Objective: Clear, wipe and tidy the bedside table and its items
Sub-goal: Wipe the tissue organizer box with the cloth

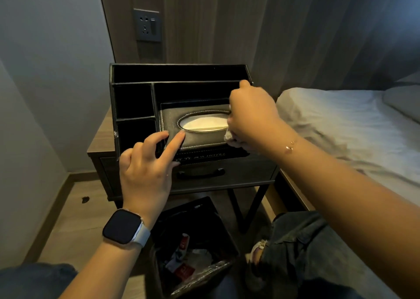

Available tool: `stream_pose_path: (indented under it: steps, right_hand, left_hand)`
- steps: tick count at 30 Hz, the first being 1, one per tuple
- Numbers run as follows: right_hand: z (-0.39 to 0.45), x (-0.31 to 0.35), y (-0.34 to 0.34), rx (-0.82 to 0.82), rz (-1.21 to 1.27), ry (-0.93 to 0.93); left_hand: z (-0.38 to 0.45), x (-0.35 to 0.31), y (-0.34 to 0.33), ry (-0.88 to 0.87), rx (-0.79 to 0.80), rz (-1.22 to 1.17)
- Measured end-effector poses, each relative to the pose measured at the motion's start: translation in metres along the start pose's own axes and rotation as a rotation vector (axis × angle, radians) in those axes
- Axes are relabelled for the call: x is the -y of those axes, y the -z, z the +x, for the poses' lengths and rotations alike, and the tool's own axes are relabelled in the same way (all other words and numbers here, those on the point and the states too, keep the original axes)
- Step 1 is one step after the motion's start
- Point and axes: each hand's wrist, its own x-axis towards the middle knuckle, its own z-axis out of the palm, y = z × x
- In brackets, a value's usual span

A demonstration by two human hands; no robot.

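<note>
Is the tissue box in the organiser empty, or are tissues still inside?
Not empty: pale tissue shows through the oval opening in the tissue box lid. How many remain cannot be told.

Dim room, bed [341, 121], wood floor [75, 219]

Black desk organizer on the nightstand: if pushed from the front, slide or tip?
The organizer likely slides: its base looks wide and low. Its compartments look empty besides the tissue box, so probably light. The left hand pressing the box lid may steady it.
</note>
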Motion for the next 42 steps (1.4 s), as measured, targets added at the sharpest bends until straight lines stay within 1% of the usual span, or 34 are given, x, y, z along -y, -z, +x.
stream_pose_path:
  steps: [1,3,5,7,9,11,13,15,19,22,24,26,28,32,34,36,39,42]
  right_hand:
    - [-0.013,-0.005,-0.004,-0.032,0.046,-0.014]
    - [-0.048,-0.011,-0.016,-0.121,0.123,0.022]
    - [-0.076,-0.016,-0.028,-0.143,0.254,0.064]
    - [-0.082,-0.025,-0.029,-0.128,0.438,0.049]
    - [-0.076,-0.032,-0.026,-0.180,0.558,0.010]
    - [-0.067,-0.030,-0.027,-0.270,0.551,-0.044]
    - [-0.065,-0.018,-0.033,-0.282,0.471,-0.061]
    - [-0.070,-0.004,-0.041,-0.275,0.415,-0.004]
    - [-0.078,0.014,-0.047,-0.267,0.495,0.178]
    - [-0.072,0.025,-0.044,-0.203,0.506,0.387]
    - [-0.065,0.024,-0.042,-0.159,0.526,0.507]
    - [-0.053,0.017,-0.037,-0.149,0.635,0.514]
    - [-0.037,0.014,-0.028,-0.167,0.720,0.458]
    - [0.008,0.033,-0.009,-0.169,0.637,0.404]
    - [0.031,0.043,-0.001,-0.193,0.608,0.365]
    - [0.051,0.052,0.004,-0.191,0.473,0.322]
    - [0.054,0.074,-0.002,-0.167,0.234,0.373]
    - [0.032,0.088,-0.005,-0.124,0.218,0.413]
  left_hand:
    - [-0.001,-0.001,0.000,0.006,-0.007,-0.003]
    - [-0.004,-0.002,-0.001,0.017,-0.013,-0.025]
    - [-0.006,-0.003,-0.002,0.035,-0.014,-0.048]
    - [-0.007,-0.004,-0.001,0.044,-0.008,-0.055]
    - [-0.006,-0.003,0.000,0.033,-0.007,-0.072]
    - [-0.003,-0.001,0.001,0.017,-0.003,-0.095]
    - [-0.002,0.001,0.002,0.024,-0.003,-0.137]
    - [-0.004,0.001,0.005,0.063,-0.008,-0.188]
    - [-0.004,0.003,0.011,0.126,0.002,-0.218]
    - [-0.005,0.009,0.015,0.152,0.059,-0.137]
    - [-0.009,0.013,0.019,0.117,0.106,-0.024]
    - [-0.009,0.015,0.022,0.109,0.109,0.072]
    - [-0.004,0.018,0.020,0.128,0.084,0.101]
    - [0.005,0.029,0.011,0.114,0.035,-0.094]
    - [0.001,0.029,0.011,0.101,0.025,-0.152]
    - [-0.005,0.026,0.011,0.111,0.021,-0.183]
    - [-0.008,0.027,0.007,0.114,-0.006,-0.198]
    - [-0.017,0.027,0.002,0.110,-0.057,-0.202]
